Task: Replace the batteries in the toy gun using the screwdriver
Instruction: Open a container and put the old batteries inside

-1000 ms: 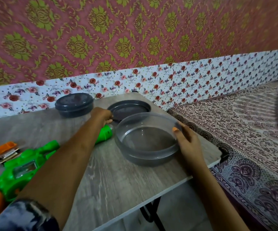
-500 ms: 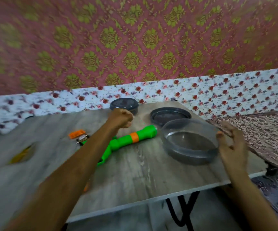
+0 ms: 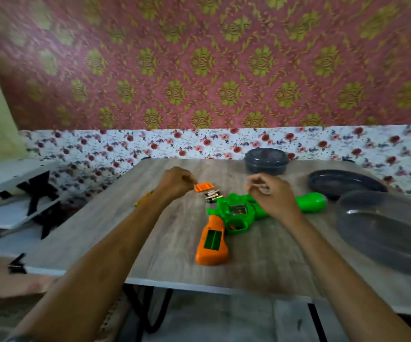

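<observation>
The green plastic toy gun with an orange grip (image 3: 226, 218) lies flat on the grey wood-grain worktop (image 3: 169, 255) in the middle of the frame. Its long axis runs diagonally, grip toward the lower centre and barrel toward the right. The battery bay in the grip is open and looks empty. Just above the gun's body lie a few small dark batteries (image 3: 212, 195), and touching them on the upper left is the small orange battery cover (image 3: 204, 187).

The left hand (image 3: 176, 183) hovers just left of the cover, loosely clenched; whether it pinches anything I cannot tell. The right hand (image 3: 271, 196) hangs curled over the gun's barrel, fingers bent, apparently holding nothing. The left hand is nearer the cover and batteries, which lie to its right. A thin yellow-handled tool (image 3: 143, 200), probably the screwdriver, pokes out left of the left forearm.

No brand, label or writing can be read; the frame is blurred.
</observation>
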`<state>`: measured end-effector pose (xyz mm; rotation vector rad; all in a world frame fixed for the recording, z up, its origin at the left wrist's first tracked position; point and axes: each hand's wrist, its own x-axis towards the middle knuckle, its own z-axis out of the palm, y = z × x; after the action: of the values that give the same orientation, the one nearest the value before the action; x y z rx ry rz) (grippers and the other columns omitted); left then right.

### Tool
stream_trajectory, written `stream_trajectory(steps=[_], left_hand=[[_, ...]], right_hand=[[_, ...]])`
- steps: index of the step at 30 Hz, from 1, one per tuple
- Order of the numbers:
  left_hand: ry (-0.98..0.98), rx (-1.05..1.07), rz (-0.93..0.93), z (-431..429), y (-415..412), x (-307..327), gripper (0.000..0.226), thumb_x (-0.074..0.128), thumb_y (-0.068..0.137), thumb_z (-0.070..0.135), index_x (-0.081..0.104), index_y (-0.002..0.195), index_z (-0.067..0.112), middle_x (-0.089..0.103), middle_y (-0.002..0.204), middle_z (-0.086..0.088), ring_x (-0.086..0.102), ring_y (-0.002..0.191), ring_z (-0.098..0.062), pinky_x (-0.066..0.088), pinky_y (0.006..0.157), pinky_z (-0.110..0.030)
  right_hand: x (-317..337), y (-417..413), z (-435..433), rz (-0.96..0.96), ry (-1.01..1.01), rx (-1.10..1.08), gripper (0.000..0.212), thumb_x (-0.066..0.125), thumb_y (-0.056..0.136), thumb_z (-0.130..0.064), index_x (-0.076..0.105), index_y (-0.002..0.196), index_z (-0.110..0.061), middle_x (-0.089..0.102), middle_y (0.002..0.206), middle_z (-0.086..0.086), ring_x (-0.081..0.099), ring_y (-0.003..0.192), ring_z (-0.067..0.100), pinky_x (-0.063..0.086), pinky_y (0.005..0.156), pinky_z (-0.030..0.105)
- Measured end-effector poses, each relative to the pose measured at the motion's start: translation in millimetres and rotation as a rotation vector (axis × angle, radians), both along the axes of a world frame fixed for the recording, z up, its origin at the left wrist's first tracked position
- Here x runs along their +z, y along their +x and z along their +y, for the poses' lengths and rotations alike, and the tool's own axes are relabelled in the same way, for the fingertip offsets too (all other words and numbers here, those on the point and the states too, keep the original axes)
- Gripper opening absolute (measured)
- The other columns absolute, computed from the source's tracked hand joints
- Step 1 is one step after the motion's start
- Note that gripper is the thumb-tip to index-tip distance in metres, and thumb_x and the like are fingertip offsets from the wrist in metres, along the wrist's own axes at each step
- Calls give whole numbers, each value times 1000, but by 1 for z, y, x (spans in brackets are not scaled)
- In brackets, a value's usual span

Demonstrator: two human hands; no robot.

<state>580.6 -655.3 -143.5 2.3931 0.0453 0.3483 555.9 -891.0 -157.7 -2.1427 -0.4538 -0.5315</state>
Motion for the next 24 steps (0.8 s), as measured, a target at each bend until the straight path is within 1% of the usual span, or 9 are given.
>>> stream_trajectory(steps=[3, 8, 10, 12, 15, 17, 19, 21, 24], left_hand=[[141, -54, 4, 6, 13, -15, 18, 66, 86, 10, 72, 102, 5, 68, 113, -12, 62, 106, -24, 48, 93, -31], [360, -149, 0, -6, 42, -32, 23, 62, 88, 18, 71, 109, 11, 68, 116, -10, 60, 107, -25, 45, 88, -29], [421, -175, 1, -10, 53, -37, 24, 59, 90, 19, 70, 110, 13, 68, 115, -10, 60, 105, -25, 42, 82, -27], [458, -198, 21, -12, 61, -41, 25, 59, 90, 21, 69, 112, 14, 67, 117, -9, 60, 105, -26, 43, 83, -28], [450, -245, 64, -11, 72, -49, 24, 59, 90, 21, 70, 111, 15, 67, 116, -9, 61, 104, -26, 47, 86, -32], [413, -258, 53, -9, 76, -54, 20, 60, 89, 14, 73, 104, 14, 70, 111, -10, 63, 101, -26, 49, 84, -31], [392, -264, 33, -8, 78, -56, 19, 61, 88, 10, 73, 102, 11, 70, 109, -13, 64, 100, -27, 48, 85, -31], [390, -269, 27, -7, 80, -56, 19, 62, 88, 12, 73, 102, 7, 70, 108, -15, 63, 101, -29, 47, 86, -33], [393, -259, 36, -3, 82, -56, 21, 63, 88, 14, 72, 104, 6, 69, 108, -16, 63, 100, -31, 48, 85, -34]], right_hand=[[2, 25, 33, 106, -190, -3, 27, 64, 83, -22, 65, 104, -6, 67, 110, 10, 61, 103, 24, 46, 86, 30], [-3, 57, 66, 287, -410, -72, 30, 64, 80, -25, 66, 102, -5, 65, 109, 14, 60, 99, 30, 48, 80, 33], [-4, 67, 73, 337, -468, -103, 22, 64, 79, -23, 67, 91, -5, 66, 99, 15, 60, 91, 31, 48, 70, 32], [-4, 75, 77, 377, -509, -130, 16, 63, 80, -21, 59, 69, -9, 61, 83, 13, 55, 74, 28, 38, 56, 26], [-8, 87, 84, 445, -511, -138, 33, 62, 79, -19, 40, 55, -14, 42, 61, 4, 41, 55, 19, 27, 45, 25], [-10, 90, 89, 485, -510, -131, 26, 63, 78, -20, 47, 62, -10, 40, 60, 4, 44, 58, 21, 30, 48, 25], [-12, 94, 93, 511, -519, -127, 17, 65, 77, -23, 59, 82, -8, 49, 70, 6, 51, 72, 25, 37, 57, 27], [-16, 99, 96, 523, -523, -133, 28, 65, 78, -22, 62, 99, -5, 57, 88, 12, 57, 85, 27, 41, 65, 29], [-19, 104, 99, 505, -539, -167, 34, 66, 79, -21, 58, 108, -5, 61, 109, 14, 59, 101, 30, 45, 73, 32]])
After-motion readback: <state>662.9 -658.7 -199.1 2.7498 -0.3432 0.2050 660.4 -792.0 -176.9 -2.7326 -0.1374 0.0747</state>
